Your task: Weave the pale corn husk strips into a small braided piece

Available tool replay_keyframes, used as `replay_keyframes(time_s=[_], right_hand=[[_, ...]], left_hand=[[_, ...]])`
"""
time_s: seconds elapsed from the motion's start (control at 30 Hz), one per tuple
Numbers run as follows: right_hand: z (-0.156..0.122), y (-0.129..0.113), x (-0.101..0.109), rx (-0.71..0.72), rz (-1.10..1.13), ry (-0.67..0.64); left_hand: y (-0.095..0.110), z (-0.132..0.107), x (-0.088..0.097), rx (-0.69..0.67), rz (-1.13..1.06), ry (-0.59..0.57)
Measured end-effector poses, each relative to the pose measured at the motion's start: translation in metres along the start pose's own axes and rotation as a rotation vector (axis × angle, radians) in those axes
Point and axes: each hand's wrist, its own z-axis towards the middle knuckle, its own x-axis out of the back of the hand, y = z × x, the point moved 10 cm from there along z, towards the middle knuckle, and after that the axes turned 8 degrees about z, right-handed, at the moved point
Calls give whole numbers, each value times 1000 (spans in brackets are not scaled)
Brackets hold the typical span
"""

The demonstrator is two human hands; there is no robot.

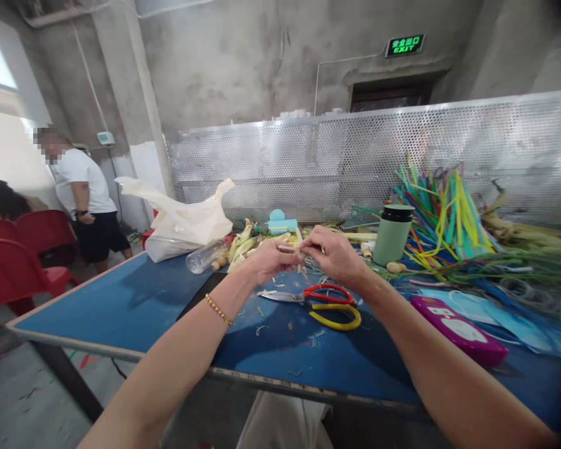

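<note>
Both my hands meet above the blue table. My left hand is closed, pinching one end of a short pale strip. My right hand is closed too, its fingertips pinching the other end of that same strip. A thin pale piece hangs down between the two hands. Right under them lie scissors with one red and one yellow handle, blades pointing left. A gold bead bracelet sits on my left wrist.
A green cylindrical bottle stands right of my hands, with a heap of coloured straws behind it. A white plastic bag, a clear bottle and corn husks lie left. A magenta device lies right. A person stands by red chairs.
</note>
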Motion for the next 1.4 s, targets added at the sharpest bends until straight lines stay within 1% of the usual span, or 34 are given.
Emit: replay_keyframes(time_s=[0.17, 0.23, 0.37, 0.43, 0.5, 0.57, 0.63, 0.73, 0.8, 1.0, 1.1, 1.23, 1.33, 1.4], right_hand=[[1, 10, 7, -115, 72, 41], [1, 13, 8, -136, 82, 41], [1, 6, 6, -57, 58, 21], [1, 3, 6, -46, 64, 29], [0, 8, 4, -114, 106, 20], [-3, 18, -4, -243, 201, -43], [-8, 27, -14, -358, 311, -125], [-13, 34, -23, -429, 416, -194], [-14, 36, -24, -437, 452, -215], [-15, 37, -24, -459, 473, -213], [-14, 35, -23, -440, 404, -205], [-12, 30, -24, -366, 271, -249], [-11, 28, -23, -334, 186, -266], [-11, 27, -22, -326, 180, -262]], left_hand=[[3, -1, 2, 14, -28, 39], [3, -1, 2, 14, -21, 53], [5, -1, 2, -13, 7, 52], [3, -1, 1, 1, 22, 32], [1, 0, -1, 3, 60, 7], [5, -1, -1, -33, 139, 5], [10, -2, 0, -79, 257, 34], [15, -4, 0, -119, 421, 68], [16, -5, 0, -125, 471, 70], [18, -6, -3, -125, 481, 55], [16, -7, -3, -90, 460, 59], [9, -8, -5, -24, 403, 53], [6, -7, -8, -13, 391, 22], [6, -7, -9, -18, 386, 14]])
